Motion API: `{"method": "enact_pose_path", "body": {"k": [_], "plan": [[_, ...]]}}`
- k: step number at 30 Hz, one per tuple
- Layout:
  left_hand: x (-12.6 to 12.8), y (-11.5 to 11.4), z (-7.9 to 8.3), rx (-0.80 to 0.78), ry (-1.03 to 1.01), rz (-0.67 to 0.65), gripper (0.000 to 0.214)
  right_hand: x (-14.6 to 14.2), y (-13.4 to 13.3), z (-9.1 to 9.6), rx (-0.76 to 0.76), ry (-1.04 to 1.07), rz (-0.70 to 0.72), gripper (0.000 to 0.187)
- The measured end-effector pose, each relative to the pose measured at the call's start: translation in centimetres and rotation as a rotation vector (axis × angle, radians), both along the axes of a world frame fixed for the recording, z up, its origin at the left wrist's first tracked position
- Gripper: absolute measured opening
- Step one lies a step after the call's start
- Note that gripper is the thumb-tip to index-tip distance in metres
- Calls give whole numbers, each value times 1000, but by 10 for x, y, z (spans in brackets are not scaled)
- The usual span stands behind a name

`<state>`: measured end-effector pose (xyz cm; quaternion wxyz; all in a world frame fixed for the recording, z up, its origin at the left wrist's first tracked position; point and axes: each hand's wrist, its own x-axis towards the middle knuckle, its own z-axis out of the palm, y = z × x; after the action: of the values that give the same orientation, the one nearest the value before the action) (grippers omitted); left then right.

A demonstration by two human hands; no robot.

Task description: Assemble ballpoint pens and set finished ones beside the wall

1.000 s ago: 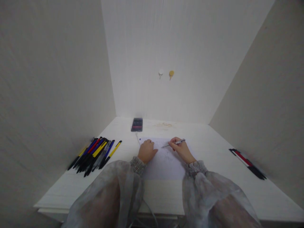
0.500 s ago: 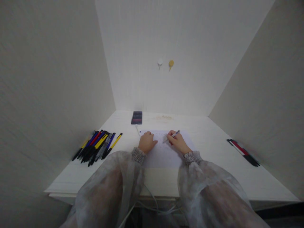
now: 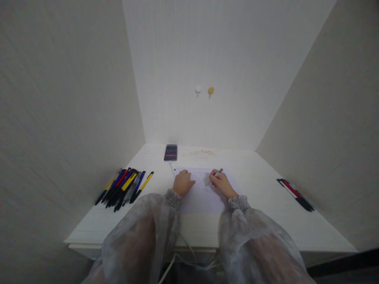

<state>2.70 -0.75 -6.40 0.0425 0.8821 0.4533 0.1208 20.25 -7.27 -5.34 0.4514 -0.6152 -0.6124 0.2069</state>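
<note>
While the right hand (image 3: 222, 184) pinches a pen (image 3: 217, 174), its tip meets the paper (image 3: 204, 195).
Left hand (image 3: 182, 182) rests loosely curled on the sheet, mid-table (image 3: 266, 213); spare pens (image 3: 126, 188) lie left.

A white table (image 3: 260, 205) carries a sheet of paper (image 3: 204, 197) at its middle, a heap of pens (image 3: 124, 189) on the left, a few dark pens (image 3: 293, 193) on the right, and a blurred dark device (image 3: 171, 152), perhaps a phone, at the back.
</note>
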Motion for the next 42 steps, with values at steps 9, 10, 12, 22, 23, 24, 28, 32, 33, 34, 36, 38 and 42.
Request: {"method": "enact_pose_path", "body": {"k": [9,10,12,22,23,24,28,32,33,34,36,38,42], "plan": [[1,0,-4,18,1,-3,42,0,-17,4,-129,171,84,23],[0,0,-4,25,-2,-9,44,1,-19,4,-140,211,96,24],[0,-1,-3,28,-2,-17,48,2,-20,4,-125,255,91,22],[2,-3,5,4,2,-9,47,4,-11,-6,-55,-45,-5,25],[2,-3,6,2,5,-12,47,4,-10,-6,-34,-76,-25,24],[2,-3,7,-2,7,-14,47,4,-10,-7,-18,-102,-41,24],[2,-3,9,-29,19,-14,47,6,-10,-9,-11,-112,-3,24],[1,-3,9,-47,23,-14,48,8,-11,-11,-29,-84,-20,24],[1,-3,8,-50,24,-14,48,8,-11,-12,-28,-82,-14,25],[1,-3,8,-51,24,-14,48,8,-11,-12,-25,-77,-3,25],[1,-3,8,-50,26,-14,49,9,-13,-13,-20,-61,3,26],[1,-2,7,-46,27,-17,49,11,-15,-11,-15,-33,-38,27],[2,-1,5,-42,27,-17,48,20,-26,-1,-9,146,-115,28]]}}
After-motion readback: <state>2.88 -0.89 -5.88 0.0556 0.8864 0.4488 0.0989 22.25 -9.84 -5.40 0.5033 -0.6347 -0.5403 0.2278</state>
